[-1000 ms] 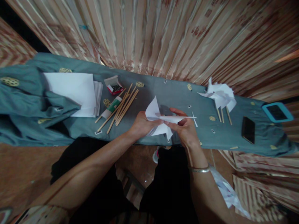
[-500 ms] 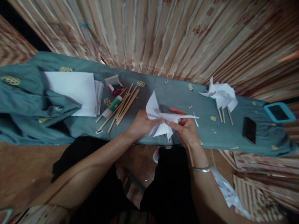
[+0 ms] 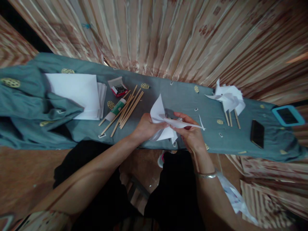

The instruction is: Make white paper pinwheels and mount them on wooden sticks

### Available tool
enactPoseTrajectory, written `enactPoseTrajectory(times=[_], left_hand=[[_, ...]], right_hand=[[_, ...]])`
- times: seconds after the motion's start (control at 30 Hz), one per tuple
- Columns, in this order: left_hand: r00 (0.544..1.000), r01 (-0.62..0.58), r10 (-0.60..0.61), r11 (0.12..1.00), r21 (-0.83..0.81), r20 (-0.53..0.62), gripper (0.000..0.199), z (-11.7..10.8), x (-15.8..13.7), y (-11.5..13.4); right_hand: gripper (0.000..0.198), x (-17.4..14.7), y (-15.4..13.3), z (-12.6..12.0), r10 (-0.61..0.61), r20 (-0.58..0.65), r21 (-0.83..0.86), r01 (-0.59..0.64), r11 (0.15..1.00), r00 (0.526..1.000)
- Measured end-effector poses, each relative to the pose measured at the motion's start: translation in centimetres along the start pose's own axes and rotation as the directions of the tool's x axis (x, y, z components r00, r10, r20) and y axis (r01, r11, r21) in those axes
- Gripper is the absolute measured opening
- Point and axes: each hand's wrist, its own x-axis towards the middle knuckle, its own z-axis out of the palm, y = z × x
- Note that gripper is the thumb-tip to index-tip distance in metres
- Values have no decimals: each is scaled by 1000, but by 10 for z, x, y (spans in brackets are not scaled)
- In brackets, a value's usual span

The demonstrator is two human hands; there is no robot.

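Note:
A white paper pinwheel [image 3: 158, 110] with bent blades is held between both hands, just above the near edge of the cloth-covered table [image 3: 178, 96]. My left hand [image 3: 145, 127] grips its left side, thumb pressed near the middle. On the right side, my right hand [image 3: 190, 131] pinches a blade, with the thumb in front and the fingers partly hidden behind the paper. Further right lie several finished-looking paper pinwheels [image 3: 228, 98] on wooden sticks. Left of my hands is a loose bunch of wooden sticks [image 3: 131, 109].
A stack of white paper [image 3: 74, 93] lies at the left, partly under bunched cloth. Beside the sticks are a small red box of dark pins [image 3: 119, 88] and a green-and-white tube [image 3: 115, 110]. A phone [image 3: 257, 133] and a blue-framed device [image 3: 288, 115] lie at the right.
The right-hand blade of the pinwheel has tilted downward, its tip lower than before. My right fingers have shifted slightly; my left hand stays nearly still.

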Motion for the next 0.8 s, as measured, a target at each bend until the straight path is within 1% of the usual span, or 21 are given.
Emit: enactPoseTrajectory(times=[0.1,0.27,0.4,0.53,0.63,0.8], left_hand=[[1000,15,-15,1000,-13,4,23,0,-1,1],[1000,23,-22,997,-70,9,21,0,-3,3],[999,36,-37,994,-101,-5,22,0,-2,1],[999,32,-31,995,-96,6,23,-1,0,-1],[1000,25,-25,997,-74,4,20,-1,0,0],[999,31,-32,998,-48,-19,15,0,-2,6]], right_hand=[[48,0,-1,1,-1,-2,18,1,1000,1000],[54,0,-1,2,46,-3,6,-46,999,999],[49,1,0,2,26,-10,24,-26,999,1000],[46,1,0,3,6,10,32,-6,999,1000],[46,1,0,2,-8,26,41,6,999,1000],[51,2,1,3,39,54,120,-45,992,998]])
